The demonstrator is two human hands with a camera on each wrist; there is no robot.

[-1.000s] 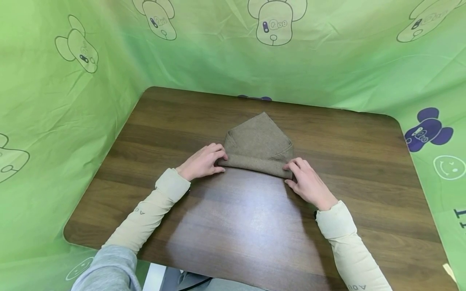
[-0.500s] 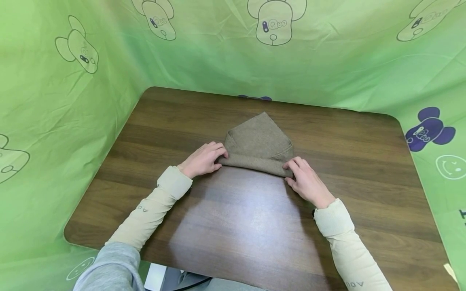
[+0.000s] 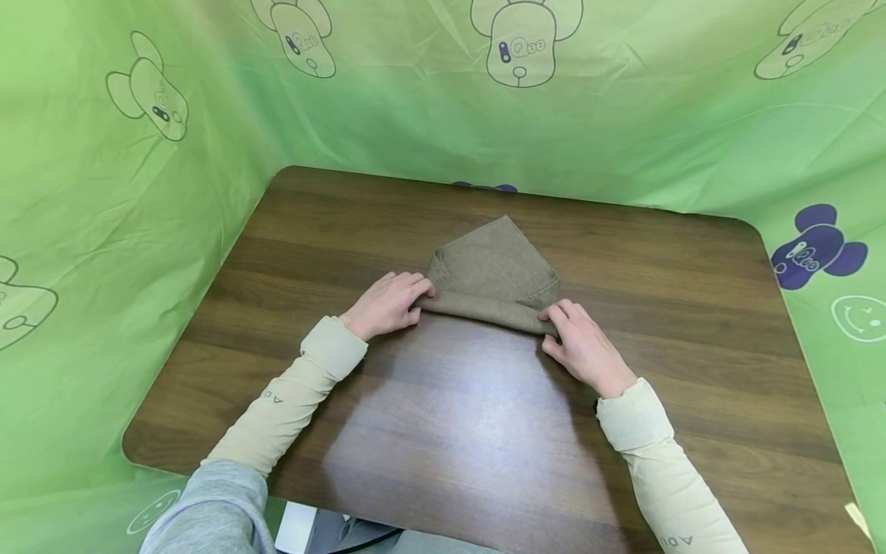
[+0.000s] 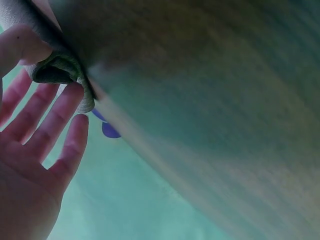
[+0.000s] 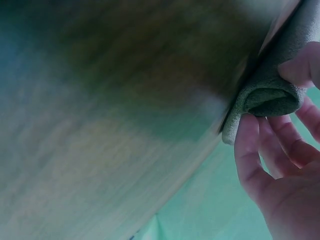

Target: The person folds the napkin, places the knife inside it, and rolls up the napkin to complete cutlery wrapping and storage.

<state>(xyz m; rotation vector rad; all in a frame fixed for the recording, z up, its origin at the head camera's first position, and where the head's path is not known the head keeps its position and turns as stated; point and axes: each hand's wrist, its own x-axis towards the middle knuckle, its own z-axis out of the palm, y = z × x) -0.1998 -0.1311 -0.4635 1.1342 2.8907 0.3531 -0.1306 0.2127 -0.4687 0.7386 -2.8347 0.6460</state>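
A brown-grey cloth [image 3: 494, 261] lies on the wooden table, its far end a pointed corner and its near edge rolled into a tube. At the left end of the roll, my left hand [image 3: 389, 304] holds it between thumb and fingers. My right hand [image 3: 587, 346] grips the other end the same way. The left wrist view shows the hollow end of the rolled cloth [image 4: 57, 70] between the thumb and fingers. In the right wrist view, the thumb lies on one side of the cloth roll [image 5: 272, 95] and the fingers on the other.
The brown wooden table [image 3: 332, 223] has rounded corners. A green curtain [image 3: 401, 115] printed with bear heads hangs behind it and along both sides. A pale strip [image 3: 858, 517] sits at the table's right edge.
The rolled near edge has turned slightly away from me, and the left thumb has drawn in closer to the roll. Both hands stay at the ends of the cloth.
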